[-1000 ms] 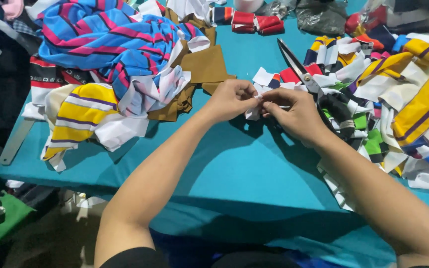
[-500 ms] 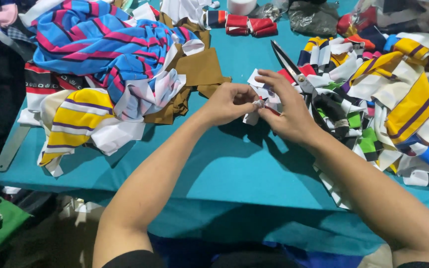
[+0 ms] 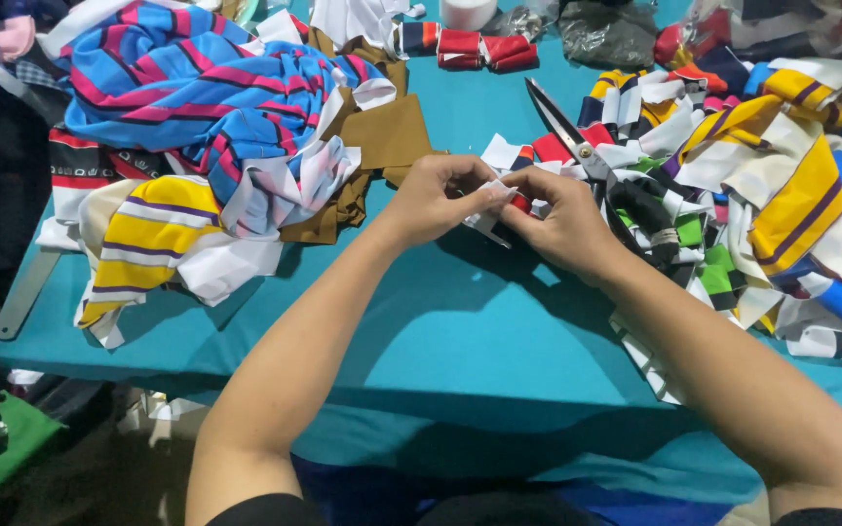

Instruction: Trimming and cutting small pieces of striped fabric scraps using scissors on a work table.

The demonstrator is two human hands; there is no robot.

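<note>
The small fabric strip (image 3: 495, 206), white with a red part, is pinched between both hands just above the teal table (image 3: 421, 341), near its middle.

Around it, from big to small: the table carries a large blue striped cloth (image 3: 187, 93) at the far left, with a yellow striped piece (image 3: 143, 239) and a brown cloth (image 3: 382, 136) beside it. On the right lies a wide heap of cut strips (image 3: 762, 195) in yellow, white, green and red. A pair of scissors (image 3: 587, 156) rests on this heap, blades pointing away, just behind the right hand. Some rolled red pieces (image 3: 484, 49) lie at the far edge.

The left hand (image 3: 436, 200) is closed on the strip's left end, and the right hand (image 3: 562, 219) is closed on its right end, fingertips almost meeting. I judge the step in hand is folding or rolling the strip small. The next move probably needs a tight, even pinch so the fold does not open, but the exact fold is hidden by the fingers.
</note>
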